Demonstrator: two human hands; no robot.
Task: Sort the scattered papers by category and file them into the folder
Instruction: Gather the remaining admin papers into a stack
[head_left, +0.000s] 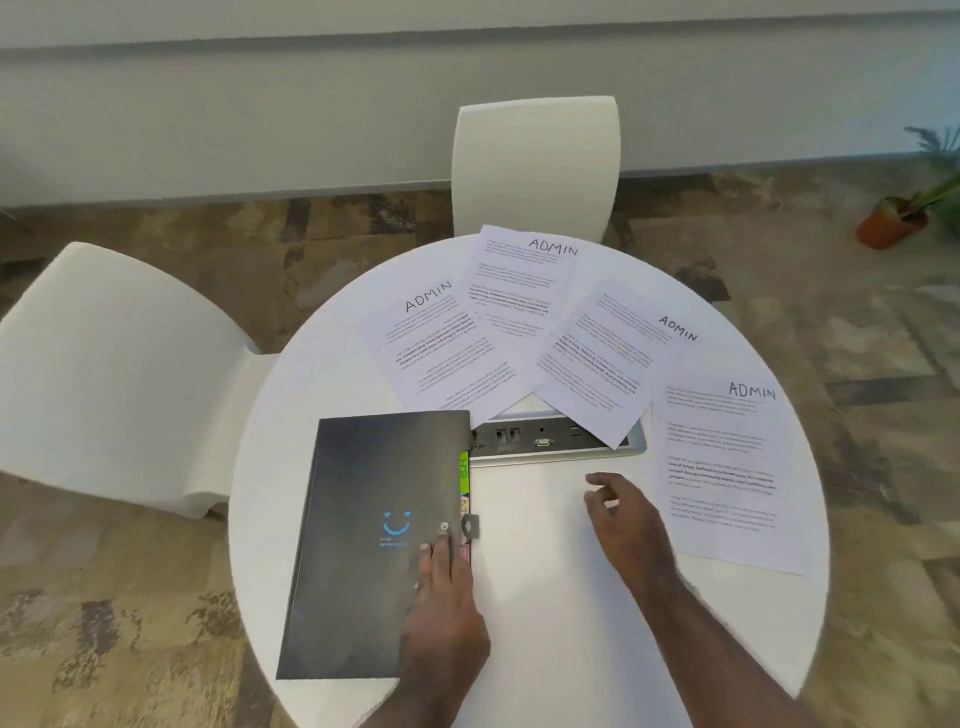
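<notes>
Both hands: left hand (444, 608) flat on folder (374, 540); right hand (623, 519) loosely curled, empty.

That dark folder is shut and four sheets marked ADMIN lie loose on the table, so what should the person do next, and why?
Probably reach the right hand to the nearest sheet, just to its right, and draw it in. That hand hovers open and holds nothing, while the left hand rests flat on the closed folder. All four sheets read ADMIN, so they likely stack as one pile.

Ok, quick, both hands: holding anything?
Left hand: open, fingers flat on the dark grey closed folder.
Right hand: open, empty, above the round white table.
</notes>
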